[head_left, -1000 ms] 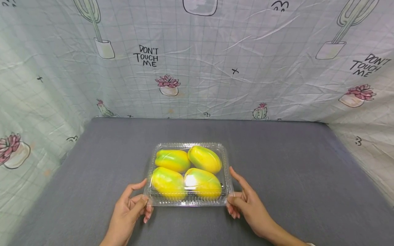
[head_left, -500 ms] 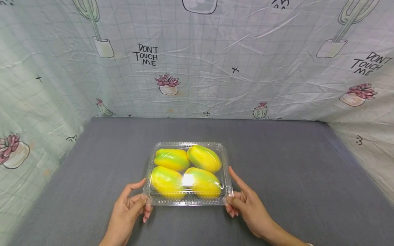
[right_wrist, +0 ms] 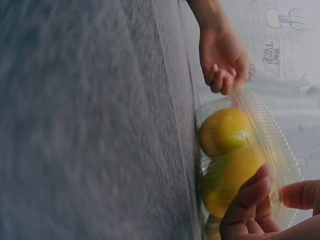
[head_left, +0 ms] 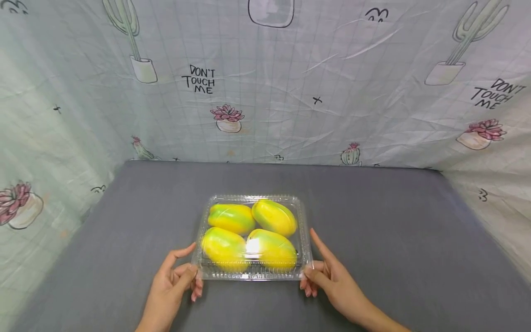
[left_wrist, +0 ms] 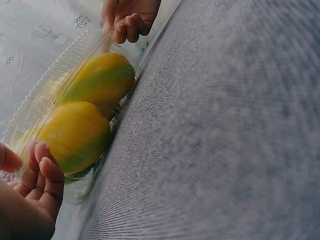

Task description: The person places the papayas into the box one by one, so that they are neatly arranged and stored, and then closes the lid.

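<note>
A clear plastic clamshell box [head_left: 253,276] sits on the grey cloth with its lid down. Inside lie several yellow-green fruits, mango- or papaya-like, in two rows: a back-left fruit [head_left: 231,219], a front-left fruit [head_left: 224,249] and others beside them. My left hand [head_left: 168,286] pinches the box's near left corner between thumb and fingers, its index finger extended along the side. At the near right corner my right hand [head_left: 338,283] pinches the rim the same way, index finger pointing forward. Both wrist views show the box [left_wrist: 75,192] from the side, rim between the hands.
Grey cloth [head_left: 373,221] covers the table around the box. A pale curtain [head_left: 274,83] printed with cacti and lettering stands behind the table and along both sides.
The box has shifted very slightly left with both hands still pinching its corners. The head view has tilted a little, so the backdrop sits slightly lower.
</note>
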The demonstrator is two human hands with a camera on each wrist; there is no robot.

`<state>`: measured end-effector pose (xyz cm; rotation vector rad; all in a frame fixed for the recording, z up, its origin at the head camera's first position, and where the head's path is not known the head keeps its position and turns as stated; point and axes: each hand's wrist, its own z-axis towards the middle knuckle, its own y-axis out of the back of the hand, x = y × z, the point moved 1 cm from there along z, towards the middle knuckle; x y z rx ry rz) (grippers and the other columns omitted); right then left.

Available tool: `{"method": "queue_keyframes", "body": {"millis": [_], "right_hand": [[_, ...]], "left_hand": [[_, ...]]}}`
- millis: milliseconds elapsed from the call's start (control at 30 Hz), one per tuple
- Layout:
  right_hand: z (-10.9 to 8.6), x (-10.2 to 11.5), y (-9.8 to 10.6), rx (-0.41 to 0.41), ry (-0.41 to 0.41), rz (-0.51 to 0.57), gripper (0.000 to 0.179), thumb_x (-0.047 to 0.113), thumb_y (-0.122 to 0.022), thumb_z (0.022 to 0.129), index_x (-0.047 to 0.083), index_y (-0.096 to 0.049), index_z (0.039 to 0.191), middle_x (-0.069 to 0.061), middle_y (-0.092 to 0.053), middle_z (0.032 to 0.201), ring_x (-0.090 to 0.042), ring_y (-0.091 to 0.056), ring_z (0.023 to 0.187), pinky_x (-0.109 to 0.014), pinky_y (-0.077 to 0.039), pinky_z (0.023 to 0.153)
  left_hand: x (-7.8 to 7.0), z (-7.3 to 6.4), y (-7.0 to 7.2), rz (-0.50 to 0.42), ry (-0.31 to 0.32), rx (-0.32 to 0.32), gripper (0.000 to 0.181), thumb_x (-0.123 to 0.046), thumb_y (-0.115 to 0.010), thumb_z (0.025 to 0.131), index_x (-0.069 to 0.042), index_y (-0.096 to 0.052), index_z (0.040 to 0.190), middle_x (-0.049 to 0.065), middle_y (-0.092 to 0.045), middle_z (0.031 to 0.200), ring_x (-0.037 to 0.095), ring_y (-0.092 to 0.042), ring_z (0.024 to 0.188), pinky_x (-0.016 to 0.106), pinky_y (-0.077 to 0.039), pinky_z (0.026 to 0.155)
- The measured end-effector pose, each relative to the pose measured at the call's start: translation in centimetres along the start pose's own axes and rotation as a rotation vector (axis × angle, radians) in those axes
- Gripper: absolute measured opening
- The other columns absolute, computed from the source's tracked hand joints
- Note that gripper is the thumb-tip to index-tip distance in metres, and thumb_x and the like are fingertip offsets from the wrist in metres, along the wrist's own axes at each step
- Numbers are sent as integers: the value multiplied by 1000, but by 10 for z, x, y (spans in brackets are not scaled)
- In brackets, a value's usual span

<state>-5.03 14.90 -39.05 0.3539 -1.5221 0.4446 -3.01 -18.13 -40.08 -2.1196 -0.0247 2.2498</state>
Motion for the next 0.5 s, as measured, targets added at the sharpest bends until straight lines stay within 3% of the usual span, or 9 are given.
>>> {"method": "queue_keyframes", "body": {"millis": [200, 367, 500], "right_hand": [[-2, 6, 6, -3, -77, -120, 75, 15, -49, 101, 24, 3, 154, -22, -63, 90, -27, -62, 73, -34, -52, 64], [-6, 13, 19, -21, -123, -304, 68, 21, -48, 102, 23, -4, 154, -16, -63, 102, -28, -63, 81, -35, -53, 67], [-11, 16, 30, -79, -81, -464, 64, 21, -51, 101, 22, -14, 153, -13, -60, 116, -21, -65, 85, -33, -54, 69]], "left_hand": [[-1, 1, 2, 76, 22, 0, 42, -6, -51, 99, -4, -37, 139, 23, -58, 73, 24, -58, 57, 34, -49, 49], [-8, 4, 10, 241, 66, -29, 37, -14, -52, 100, -8, -43, 135, 15, -59, 78, 25, -58, 62, 33, -49, 54], [-17, 7, 21, 417, -20, -86, 32, -15, -54, 99, -10, -50, 131, 10, -61, 86, 22, -60, 68, 30, -49, 58]]}}
